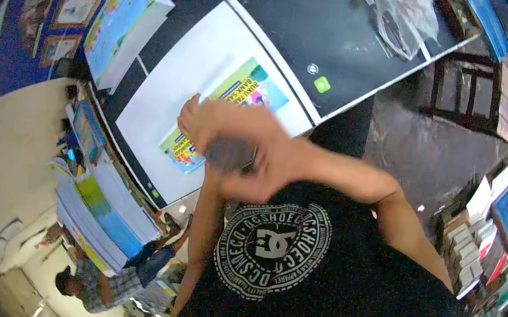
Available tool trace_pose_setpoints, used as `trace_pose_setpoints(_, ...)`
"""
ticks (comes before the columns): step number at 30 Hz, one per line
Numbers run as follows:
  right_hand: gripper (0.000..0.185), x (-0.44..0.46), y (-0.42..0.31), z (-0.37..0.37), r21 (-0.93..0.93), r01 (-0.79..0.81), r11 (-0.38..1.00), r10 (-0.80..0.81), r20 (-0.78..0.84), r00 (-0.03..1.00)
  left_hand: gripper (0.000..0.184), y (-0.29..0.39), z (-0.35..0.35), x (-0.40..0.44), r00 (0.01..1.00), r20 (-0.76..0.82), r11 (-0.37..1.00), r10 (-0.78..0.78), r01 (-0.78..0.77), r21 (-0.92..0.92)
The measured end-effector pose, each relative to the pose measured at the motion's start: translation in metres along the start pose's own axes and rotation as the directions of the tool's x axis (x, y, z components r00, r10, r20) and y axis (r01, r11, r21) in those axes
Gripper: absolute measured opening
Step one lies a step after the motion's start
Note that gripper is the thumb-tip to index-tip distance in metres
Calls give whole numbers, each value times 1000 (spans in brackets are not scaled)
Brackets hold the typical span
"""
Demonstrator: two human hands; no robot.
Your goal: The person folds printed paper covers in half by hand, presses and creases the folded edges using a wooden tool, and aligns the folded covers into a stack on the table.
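Note:
My right hand (pixel 266 163) reaches in from the right, blurred, its fingers curled around a dark rounded object (pixel 229 153) that is too smeared to name. Just past it, partly covered, my left hand (pixel 194 118) rests with its fingers somewhat apart at the edge of a printed colour strip. That printed strip (pixel 256 89) has yellow, green and blue areas with lettering, and lies on a large white sheet (pixel 169 72). Both hands overlap in view, so where one ends and the other begins is hard to see.
The white sheet lies on a black tabletop (pixel 296 18) with white edge strips. A crumpled plastic bag (pixel 404 18) is at the top. Thick stacks of printed sheets stand left (pixel 124 28) and lower left (pixel 108 210). A wooden stool (pixel 471 96) is right. Another person (pixel 86 284) is lower left.

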State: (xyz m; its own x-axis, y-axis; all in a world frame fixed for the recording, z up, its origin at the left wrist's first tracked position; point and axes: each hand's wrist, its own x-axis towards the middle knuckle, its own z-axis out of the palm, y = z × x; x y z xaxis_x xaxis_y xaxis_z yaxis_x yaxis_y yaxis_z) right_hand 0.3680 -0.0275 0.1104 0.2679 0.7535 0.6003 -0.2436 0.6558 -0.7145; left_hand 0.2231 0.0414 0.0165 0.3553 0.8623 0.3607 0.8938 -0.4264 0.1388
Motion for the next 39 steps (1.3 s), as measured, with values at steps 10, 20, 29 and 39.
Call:
trace_pose_setpoints(10, 29, -40, 34, 5, -338, 27, 941, 49, 214, 976, 36, -23, 17, -13, 999, -47, 997, 16, -20, -79)
trace_pose_setpoints(20, 32, -21, 0, -21, -99, 176, 979, -173, 42, 984, 38, -23, 22, -17, 992, -121, 996, -29, 18, -91)
trace_pose_setpoints(29, 35, -52, 32, -40, -176, 124, 977, -131, -27, 991, 40, -10, 21, -15, 992, -61, 989, -106, 99, -113)
trace_pose_setpoints(39, 28, -67, 62, -85, -244, 21, 969, -29, -31, 999, 37, -9, 7, -4, 997, 50, 998, 55, -54, -25)
